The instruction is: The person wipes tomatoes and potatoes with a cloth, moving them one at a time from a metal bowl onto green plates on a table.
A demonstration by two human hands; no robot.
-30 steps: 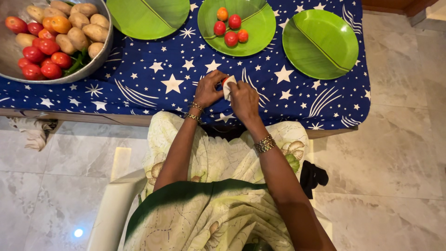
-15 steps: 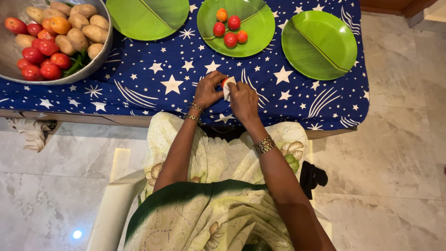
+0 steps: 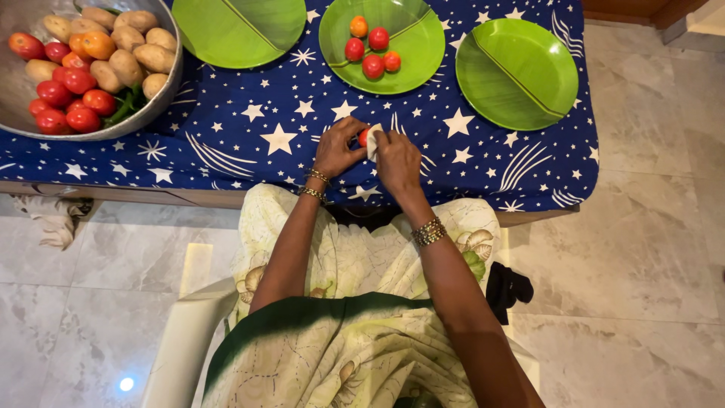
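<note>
Nearest the camera sits the person, lap covered in pale leaf-printed cloth, both forearms reaching out to the near edge of the tabletop, which is spread with a dark blue cloth printed with white stars.

The step in hand looks like the wiping of a single small red tomato with a white cloth. The left hand is curled nearly closed, its fingertips pinching the tomato from the left; only a sliver of red shows between the two hands. The right hand is likewise mostly closed, thumb and fingers pressing the white cloth against the tomato's right side. The two hands meet just above the star cloth, near its near edge and about mid-width.

By my reading, the wipe calls for turning the tomato within the cloth while the left fingers keep a light pinch, since a small smooth fruit could slip free.

Farther off, directly beyond the hands, the middle green plate carries four small tomatoes, red and orange, lying close together. To its right is an empty green plate, and to its left a third green plate, cut off by the frame. At the far left stands a large metal bowl of potatoes, red tomatoes and something green.
</note>
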